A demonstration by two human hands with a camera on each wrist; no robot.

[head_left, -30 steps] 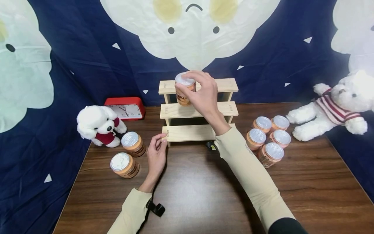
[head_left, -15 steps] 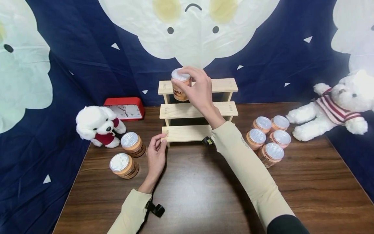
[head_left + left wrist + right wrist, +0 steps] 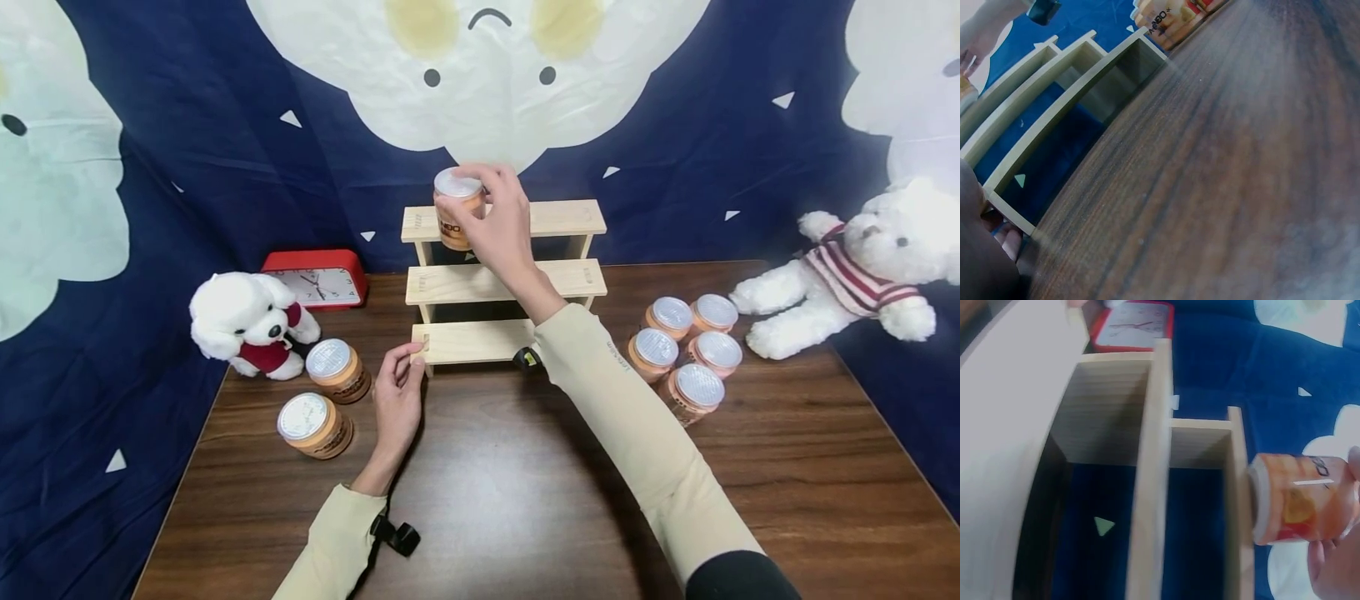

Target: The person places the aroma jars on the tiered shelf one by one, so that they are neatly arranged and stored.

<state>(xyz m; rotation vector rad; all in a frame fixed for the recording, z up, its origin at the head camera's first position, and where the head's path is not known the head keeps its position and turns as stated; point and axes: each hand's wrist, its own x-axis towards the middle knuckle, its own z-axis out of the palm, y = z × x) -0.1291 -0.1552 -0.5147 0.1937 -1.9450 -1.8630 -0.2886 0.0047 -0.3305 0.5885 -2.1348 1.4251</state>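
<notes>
In the head view, my right hand grips an orange-labelled can with a silvery lid, thumb on one side and fingers over the top edge. The can stands upright at the left part of the top step of a three-tier wooden shelf. In the right wrist view, the base of the can is against or very close to the top board; a gap is hard to tell. My left hand pinches the left end of the lowest step. The left wrist view shows fingertips behind the end panel.
Two similar cans stand left of my left hand, near a white plush dog and a red clock. Several more cans cluster on the right, beside a white teddy bear. A dark blue cloth hangs behind the shelf.
My right hand has carried the can left and back, from in front of the upper steps to the top step. The left hand keeps its place on the shelf.
</notes>
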